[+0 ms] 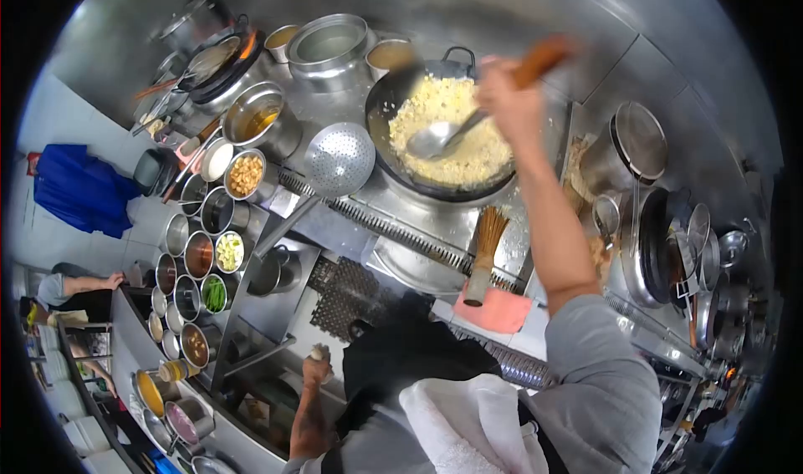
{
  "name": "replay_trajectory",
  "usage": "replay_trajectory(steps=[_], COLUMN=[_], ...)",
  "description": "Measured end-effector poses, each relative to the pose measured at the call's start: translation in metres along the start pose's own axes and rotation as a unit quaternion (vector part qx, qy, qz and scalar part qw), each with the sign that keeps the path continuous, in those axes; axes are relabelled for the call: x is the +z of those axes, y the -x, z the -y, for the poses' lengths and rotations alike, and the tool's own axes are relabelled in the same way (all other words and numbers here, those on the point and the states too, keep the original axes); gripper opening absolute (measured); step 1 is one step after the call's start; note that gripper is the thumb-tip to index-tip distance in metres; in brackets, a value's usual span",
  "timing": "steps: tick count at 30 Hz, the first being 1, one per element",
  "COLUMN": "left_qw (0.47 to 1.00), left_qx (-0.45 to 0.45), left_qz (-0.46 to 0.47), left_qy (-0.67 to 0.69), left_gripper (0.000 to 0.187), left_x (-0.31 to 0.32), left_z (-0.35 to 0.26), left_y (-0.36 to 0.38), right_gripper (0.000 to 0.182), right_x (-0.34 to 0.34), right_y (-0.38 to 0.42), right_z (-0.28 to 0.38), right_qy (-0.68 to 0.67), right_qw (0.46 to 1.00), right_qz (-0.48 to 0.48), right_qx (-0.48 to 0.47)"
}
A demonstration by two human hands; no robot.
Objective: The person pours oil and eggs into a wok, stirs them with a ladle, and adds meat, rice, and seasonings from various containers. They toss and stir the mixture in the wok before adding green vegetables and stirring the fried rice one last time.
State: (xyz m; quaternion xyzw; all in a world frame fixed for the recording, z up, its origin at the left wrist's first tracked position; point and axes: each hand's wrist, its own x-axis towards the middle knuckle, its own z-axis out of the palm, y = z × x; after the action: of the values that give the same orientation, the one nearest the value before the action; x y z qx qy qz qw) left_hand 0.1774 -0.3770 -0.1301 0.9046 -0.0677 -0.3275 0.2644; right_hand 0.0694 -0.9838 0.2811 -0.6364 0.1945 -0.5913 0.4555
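Note:
My right hand (pixel 506 98) is wrapped round the shaft of a wok ladle (pixel 433 142) just below its wooden handle, which is blurred by motion. The ladle's metal bowl rests in yellow egg fried rice (pixel 447 106) inside a large black wok (pixel 381 119) on the range. Low beside my body, my left hand (pixel 316 368) is closed on something pale, perhaps a cloth; I cannot make it out. A perforated skimmer (pixel 339 160) lies left of the wok. A bamboo brush (pixel 483 252) and a pink cloth (pixel 498 309) lie on the near edge.
Metal pots of ingredients stand at left, among them diced yellow pieces (pixel 247 175) and chopped greens (pixel 214 293). A large pot (pixel 326 43) sits behind the wok. Strainers (pixel 641 140) and another wok (pixel 657 244) are at right. Another person's arm (pixel 88 283) shows at far left.

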Motion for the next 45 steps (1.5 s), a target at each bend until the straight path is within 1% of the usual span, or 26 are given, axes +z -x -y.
replay_trajectory(steps=[1, 3, 7, 9, 12, 13, 14, 16, 18, 19, 21, 23, 25, 26, 27, 28, 29, 31, 33, 35, 37, 39, 41, 42, 44, 45], left_qw=[0.996, 0.997, 0.998, 0.997, 0.995, 0.994, 0.989, 0.938, 0.825, 0.754, 0.664, 0.531, 0.458, 0.465, 0.556, 0.552, 0.548, 0.471, 0.445, 0.51, 0.5, 0.491, 0.366, 0.368, 0.341, 0.343], left_qx=[0.03, 0.059, 0.016, 0.005, 0.061, 0.064, 0.063, 0.011, -0.023, 0.039, 0.011, 0.048, -0.039, -0.054, 0.184, 0.405, 0.407, 0.039, 0.046, 0.016, -0.009, -0.038, -0.002, -0.005, 0.005, -0.001], left_qz=[-0.012, -0.021, -0.001, 0.0, -0.004, -0.012, -0.015, 0.014, 0.103, 0.123, 0.129, -0.02, 0.004, -0.004, -0.058, -0.135, -0.164, -0.109, -0.139, -0.361, -0.385, -0.408, -0.415, -0.415, -0.427, -0.425], left_qy=[-0.078, -0.047, 0.053, 0.076, 0.077, 0.086, 0.136, 0.346, 0.555, 0.644, 0.737, 0.846, 0.888, 0.883, 0.809, 0.716, 0.713, 0.875, 0.884, 0.78, 0.776, 0.769, 0.833, 0.832, 0.838, 0.838], left_gripper=[0.043, 0.044, 0.037, 0.035, 0.032, 0.032, 0.029, 0.028, 0.031, 0.035, 0.039, 0.034, 0.04, 0.046, 0.054, 0.061, 0.061, 0.062, 0.052, 0.042, 0.039, 0.037, 0.043, 0.043, 0.042, 0.042], left_x=[-0.002, 0.011, -0.024, -0.023, 0.004, 0.003, 0.004, 0.019, 0.041, 0.062, 0.043, 0.033, 0.028, 0.044, 0.034, 0.02, 0.029, 0.051, 0.043, 0.048, 0.064, 0.078, 0.089, 0.098, 0.115, 0.12], left_z=[-0.004, 0.042, -0.024, -0.011, 0.044, 0.044, 0.04, 0.042, 0.075, 0.081, 0.048, 0.049, 0.098, 0.136, 0.145, 0.152, 0.176, 0.205, 0.192, 0.182, 0.194, 0.204, 0.21, 0.212, 0.216, 0.217], left_y=[0.015, -0.001, 0.054, 0.068, 0.068, 0.078, 0.098, 0.139, 0.166, 0.179, 0.232, 0.254, 0.286, 0.288, 0.336, 0.388, 0.412, 0.431, 0.49, 0.521, 0.543, 0.565, 0.589, 0.595, 0.605, 0.611], right_gripper=[0.031, 0.024, 0.032, 0.028, 0.027, 0.029, 0.031, 0.027, 0.032, 0.041, 0.059, 0.066, 0.062, 0.055, 0.048, 0.041, 0.035, 0.031, 0.034, 0.032, 0.037, 0.04, 0.033, 0.033, 0.034, 0.034], right_x=[-0.009, -0.027, -0.116, -0.093, -0.088, -0.086, -0.077, -0.082, -0.063, -0.032, 0.034, 0.07, 0.112, 0.133, 0.151, 0.159, 0.154, 0.15, 0.141, 0.159, 0.193, 0.224, 0.259, 0.265, 0.271, 0.277], right_y=[-0.003, -0.054, -0.099, -0.035, 0.07, 0.121, 0.181, 0.328, 0.464, 0.502, 0.553, 0.632, 0.623, 0.638, 0.653, 0.667, 0.689, 0.764, 0.825, 0.909, 0.979, 1.031, 1.096, 1.113, 1.142, 1.159], right_z=[-0.019, -0.063, 0.002, -0.036, -0.079, -0.061, -0.051, -0.055, -0.038, 0.012, 0.082, 0.115, 0.265, 0.283, 0.3, 0.358, 0.417, 0.429, 0.478, 0.486, 0.496, 0.509, 0.505, 0.51, 0.513, 0.509], right_qy=[0.179, 0.096, -0.007, 0.048, -0.044, 0.189, 0.007, -0.018, -0.01, 0.013, 0.029, 0.016, 0.06, 0.036, 0.026, 0.018, 0.001, -0.23, -0.223, -0.186, -0.148, -0.068, -0.015, -0.016, 0.012, 0.013], right_qw=[0.98, 0.993, 0.996, 0.984, 0.99, 0.971, 0.95, 0.898, 0.803, 0.761, 0.706, 0.6, 0.36, 0.263, 0.156, 0.2, 0.253, 0.309, 0.185, 0.147, 0.179, 0.242, 0.305, 0.304, 0.342, 0.34], right_qz=[0.085, 0.034, -0.022, -0.164, -0.119, -0.133, -0.177, 0.041, 0.334, 0.438, 0.693, 0.758, 0.91, 0.962, 0.985, 0.974, 0.929, 0.85, 0.916, 0.935, 0.937, 0.962, 0.951, 0.952, 0.925, 0.924], right_qx=[0.023, 0.058, 0.087, 0.053, 0.061, 0.058, 0.258, 0.438, 0.494, 0.479, 0.145, -0.255, -0.197, -0.065, 0.069, -0.103, -0.27, -0.358, -0.278, -0.265, -0.262, -0.108, -0.043, -0.04, 0.168, 0.174])
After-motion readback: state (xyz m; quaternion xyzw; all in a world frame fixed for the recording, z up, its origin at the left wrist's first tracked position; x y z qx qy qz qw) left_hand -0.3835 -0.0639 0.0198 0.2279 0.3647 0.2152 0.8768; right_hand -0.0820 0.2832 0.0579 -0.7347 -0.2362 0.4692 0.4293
